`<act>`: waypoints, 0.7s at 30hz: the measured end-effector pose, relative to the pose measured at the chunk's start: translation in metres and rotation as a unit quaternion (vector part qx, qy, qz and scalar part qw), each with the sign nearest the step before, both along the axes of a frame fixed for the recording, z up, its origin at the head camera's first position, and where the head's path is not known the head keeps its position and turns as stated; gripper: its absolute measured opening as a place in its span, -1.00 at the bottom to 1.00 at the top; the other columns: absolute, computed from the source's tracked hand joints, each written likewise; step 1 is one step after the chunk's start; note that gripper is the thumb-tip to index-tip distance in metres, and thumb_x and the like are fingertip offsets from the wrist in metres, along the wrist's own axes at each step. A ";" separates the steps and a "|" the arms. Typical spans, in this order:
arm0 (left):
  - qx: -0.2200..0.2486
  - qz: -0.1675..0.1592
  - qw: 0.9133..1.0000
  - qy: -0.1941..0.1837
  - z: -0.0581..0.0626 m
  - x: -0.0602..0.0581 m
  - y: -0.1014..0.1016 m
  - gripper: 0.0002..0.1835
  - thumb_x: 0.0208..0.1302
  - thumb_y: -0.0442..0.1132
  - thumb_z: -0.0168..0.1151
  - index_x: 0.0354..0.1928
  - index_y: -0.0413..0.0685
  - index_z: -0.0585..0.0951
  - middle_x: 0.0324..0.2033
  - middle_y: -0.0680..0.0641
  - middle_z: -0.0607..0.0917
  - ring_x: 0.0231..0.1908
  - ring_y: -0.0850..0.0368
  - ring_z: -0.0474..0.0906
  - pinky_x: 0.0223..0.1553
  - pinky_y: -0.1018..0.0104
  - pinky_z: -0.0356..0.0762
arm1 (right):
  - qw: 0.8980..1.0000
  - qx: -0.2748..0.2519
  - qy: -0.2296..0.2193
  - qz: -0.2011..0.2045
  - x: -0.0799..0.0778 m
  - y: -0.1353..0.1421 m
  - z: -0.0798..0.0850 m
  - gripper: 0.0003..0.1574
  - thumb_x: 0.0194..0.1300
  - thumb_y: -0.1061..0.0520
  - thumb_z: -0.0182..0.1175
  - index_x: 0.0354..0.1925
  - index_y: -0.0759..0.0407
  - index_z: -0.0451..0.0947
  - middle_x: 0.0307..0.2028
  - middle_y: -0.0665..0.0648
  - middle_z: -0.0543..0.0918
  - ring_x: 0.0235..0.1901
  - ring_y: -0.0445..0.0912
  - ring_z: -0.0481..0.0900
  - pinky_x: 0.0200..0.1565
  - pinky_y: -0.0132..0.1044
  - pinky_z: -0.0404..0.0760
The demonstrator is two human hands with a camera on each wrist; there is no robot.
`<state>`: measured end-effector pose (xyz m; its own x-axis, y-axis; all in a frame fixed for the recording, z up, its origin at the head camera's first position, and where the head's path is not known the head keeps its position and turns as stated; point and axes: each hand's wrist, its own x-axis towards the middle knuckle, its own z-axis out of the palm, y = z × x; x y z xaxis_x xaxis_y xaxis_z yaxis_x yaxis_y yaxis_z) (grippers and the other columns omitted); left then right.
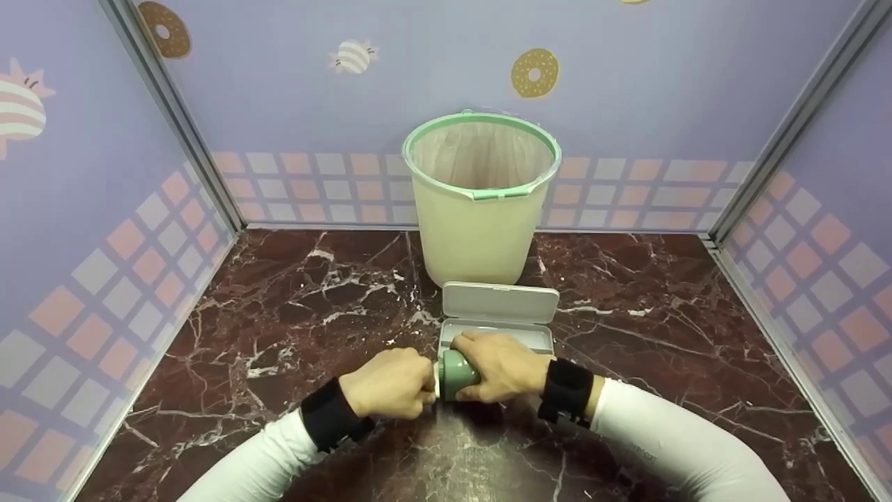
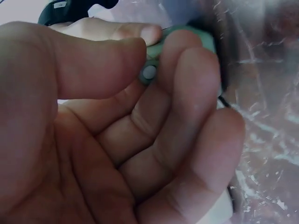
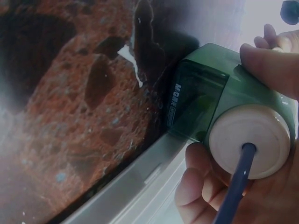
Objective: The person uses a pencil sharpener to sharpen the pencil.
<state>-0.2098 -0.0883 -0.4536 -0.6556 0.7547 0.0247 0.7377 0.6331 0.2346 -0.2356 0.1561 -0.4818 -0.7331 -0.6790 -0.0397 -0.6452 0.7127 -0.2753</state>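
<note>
sharpener (image 1: 456,373) gripped, pencil (image 3: 237,186) inserted

the knob (image 2: 149,72) is pinched by the left hand (image 1: 390,383), the sharpener wrapped by the right hand (image 1: 512,366). firm bracing and even turning are probably needed. the open case (image 1: 500,303) is set just beyond, the bin (image 1: 481,240) behind it.

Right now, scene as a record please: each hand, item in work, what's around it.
left hand: thumb and fingers curled at the pencil sharpener, by a small round tip
right hand: grips the pencil sharpener
pencil: blue, in the hole of the pale disc
case: whitish, lid open, partly hidden by the right hand
bin: bag-lined, green rim, behind the case
tabletop: dark red, marbled
</note>
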 end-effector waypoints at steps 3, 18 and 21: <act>0.004 0.002 1.000 -0.010 -0.004 -0.001 0.000 -0.68 0.15 -0.23 0.57 -0.69 0.10 0.65 -0.73 0.12 0.60 -0.67 0.22 0.36 -0.58 0.23 0.46 | 1.000 0.000 -0.004 -0.002 -0.001 0.000 -0.001 -0.24 0.20 -0.23 0.63 0.17 0.01 0.50 -0.02 0.02 0.69 -0.17 -0.12 0.66 -0.14 -0.24 0.70; 0.009 -0.017 0.999 -0.038 -0.018 -0.010 0.000 -0.67 0.11 -0.27 0.57 -0.73 0.09 0.66 -0.77 0.26 0.46 -0.70 0.35 0.24 -0.62 0.45 0.21 | 1.000 -0.012 0.018 0.018 -0.001 0.002 0.000 -0.25 0.18 -0.24 0.63 0.11 0.06 0.50 -0.05 0.04 0.66 -0.23 -0.14 0.62 -0.20 -0.29 0.65; 0.006 -0.016 0.999 -0.048 -0.019 -0.013 0.001 -0.70 0.11 -0.28 0.57 -0.70 0.08 0.71 -0.77 0.22 0.54 -0.70 0.37 0.24 -0.62 0.47 0.21 | 1.000 -0.014 0.014 0.019 -0.001 0.002 -0.001 -0.25 0.17 -0.24 0.63 0.11 0.06 0.51 -0.05 0.05 0.67 -0.23 -0.14 0.62 -0.21 -0.30 0.65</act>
<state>-0.2224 -0.0878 -0.4728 -0.6307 0.7755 -0.0284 0.7310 0.6061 0.3135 -0.2368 0.1580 -0.4829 -0.7066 -0.7076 0.0001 -0.6800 0.6790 -0.2768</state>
